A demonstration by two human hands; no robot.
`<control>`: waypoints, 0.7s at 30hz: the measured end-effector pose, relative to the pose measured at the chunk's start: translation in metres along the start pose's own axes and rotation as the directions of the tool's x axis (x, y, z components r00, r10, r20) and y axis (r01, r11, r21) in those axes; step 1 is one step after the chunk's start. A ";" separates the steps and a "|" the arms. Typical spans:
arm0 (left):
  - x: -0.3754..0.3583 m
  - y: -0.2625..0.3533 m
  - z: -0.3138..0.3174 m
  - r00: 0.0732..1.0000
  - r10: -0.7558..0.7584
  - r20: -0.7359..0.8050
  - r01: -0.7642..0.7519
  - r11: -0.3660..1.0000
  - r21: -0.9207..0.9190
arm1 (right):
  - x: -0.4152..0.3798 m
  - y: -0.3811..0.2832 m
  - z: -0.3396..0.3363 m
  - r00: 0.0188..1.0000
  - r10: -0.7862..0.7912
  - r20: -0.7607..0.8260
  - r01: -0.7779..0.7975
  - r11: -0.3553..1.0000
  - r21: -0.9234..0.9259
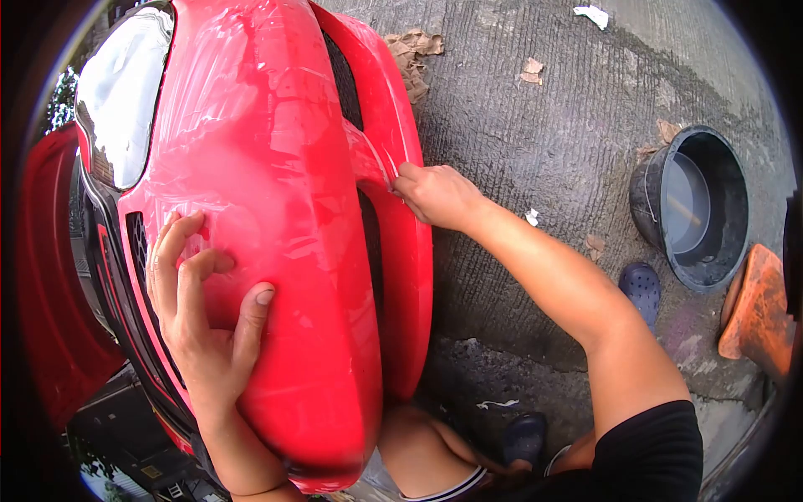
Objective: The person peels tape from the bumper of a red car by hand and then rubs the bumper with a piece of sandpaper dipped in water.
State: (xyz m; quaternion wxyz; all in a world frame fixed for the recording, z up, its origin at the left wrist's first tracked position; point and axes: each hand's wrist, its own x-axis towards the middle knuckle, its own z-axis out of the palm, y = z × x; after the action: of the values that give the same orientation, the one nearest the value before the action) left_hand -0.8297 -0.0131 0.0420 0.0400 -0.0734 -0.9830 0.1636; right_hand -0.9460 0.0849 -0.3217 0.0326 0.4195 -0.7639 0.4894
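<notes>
A glossy red car bumper point(309, 351) fills the left and middle of the view, with a headlight point(125, 92) at its upper left. My left hand point(201, 309) rests on the bumper beside the grille, fingers bent and spread, holding nothing. At the bumper's lower lip, near the edge of a dark opening, my right hand point(439, 197) is closed with fingertips pinched against the red surface. Whatever lies between those fingertips is too small to make out. Whitish streaks and wrinkles show on the upper part of the bumper.
A black bucket point(644, 201) with cloudy water stands on the wet concrete point(519, 125) at the right. An orange object point(757, 309) lies below it. Dark clogs point(641, 289), brown paper point(410, 54) and white scraps point(592, 15) are on the ground.
</notes>
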 end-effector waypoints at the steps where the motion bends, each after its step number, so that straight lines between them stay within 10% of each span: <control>1: 0.000 0.000 0.000 1.000 0.001 0.000 -0.001 1.000 0.001 | 0.000 0.001 0.002 0.999 -0.013 -0.030 0.013 1.000 -0.002; 12: 0.001 -0.001 0.003 1.000 0.004 -0.018 -0.004 1.000 -0.022 | 0.000 0.000 0.011 0.991 0.049 -0.122 -0.045 0.999 0.030; 21: -0.001 -0.003 0.002 1.000 0.019 -0.011 -0.020 0.999 -0.033 | -0.016 -0.010 0.016 0.932 0.277 -0.232 -0.156 0.887 0.434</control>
State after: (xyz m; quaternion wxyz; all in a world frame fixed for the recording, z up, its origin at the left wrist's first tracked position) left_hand -0.8295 -0.0169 0.0415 0.0426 -0.0846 -0.9846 0.1471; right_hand -0.9231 0.0801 -0.3302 -0.0006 0.2526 -0.6741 0.6941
